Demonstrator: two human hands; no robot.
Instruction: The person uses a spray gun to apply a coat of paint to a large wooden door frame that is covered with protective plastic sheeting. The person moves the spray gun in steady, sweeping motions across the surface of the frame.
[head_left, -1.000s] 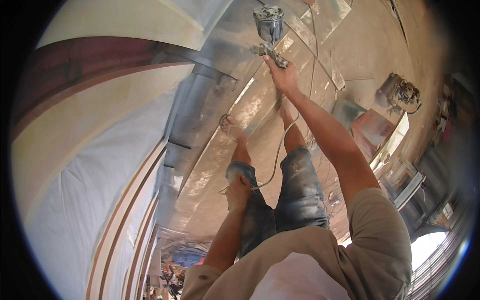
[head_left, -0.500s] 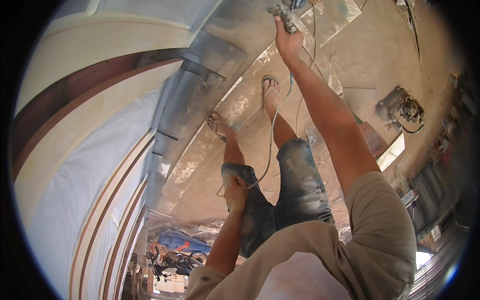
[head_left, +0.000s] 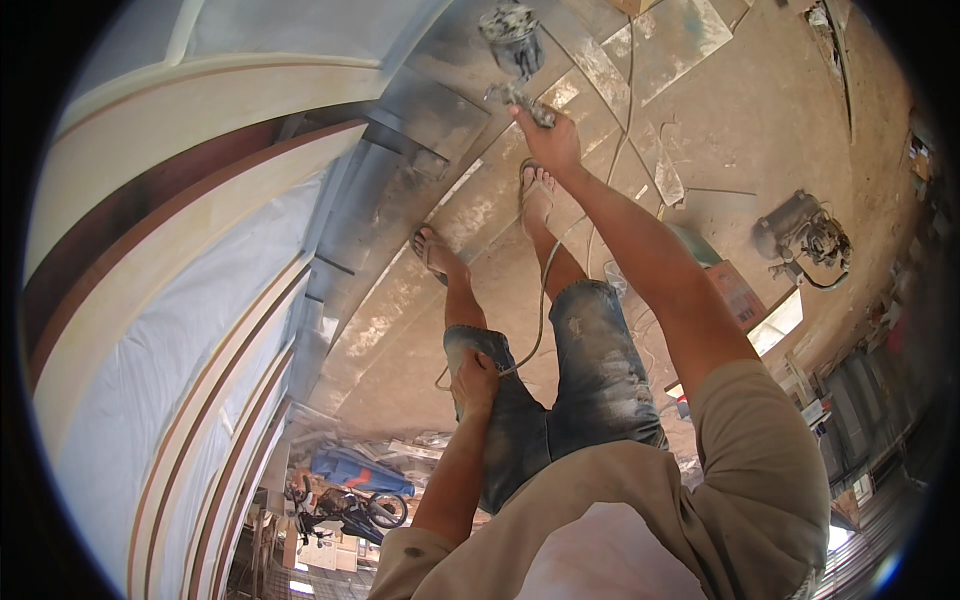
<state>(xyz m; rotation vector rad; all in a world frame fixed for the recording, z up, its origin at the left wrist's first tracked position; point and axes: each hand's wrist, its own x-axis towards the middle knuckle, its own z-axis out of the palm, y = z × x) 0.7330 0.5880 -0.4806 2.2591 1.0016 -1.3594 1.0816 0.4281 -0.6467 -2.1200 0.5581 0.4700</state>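
Note:
Out ahead at arm's length, my right hand (head_left: 555,143) is closed around a paint-spattered spray gun (head_left: 522,103). A round cup (head_left: 514,42) stands out from the gun's far side. Beside my left thigh, my left hand (head_left: 474,381) grips a thin air hose (head_left: 545,300), which loops up past my knee toward the gun. To my left rises a large cream-coloured frame (head_left: 225,88) with curved-looking bands and brown edges. Pale sheeting (head_left: 165,330) fills its lower openings. The gun is apart from the frame, and whether any spray leaves it I cannot tell.
A small air compressor (head_left: 790,228) sits on the floor at the right. Flat boards (head_left: 668,45) lie underfoot and ahead, with another hose (head_left: 628,110) across them. Near my right arm is a cardboard box (head_left: 735,292). Behind on the left are a motorcycle (head_left: 350,515) and a blue cover (head_left: 362,474).
My right hand has brought the spray gun left and nearer to me, so its cup now shows fully. The hose by my leg has shifted slightly. My left hand stays at my thigh.

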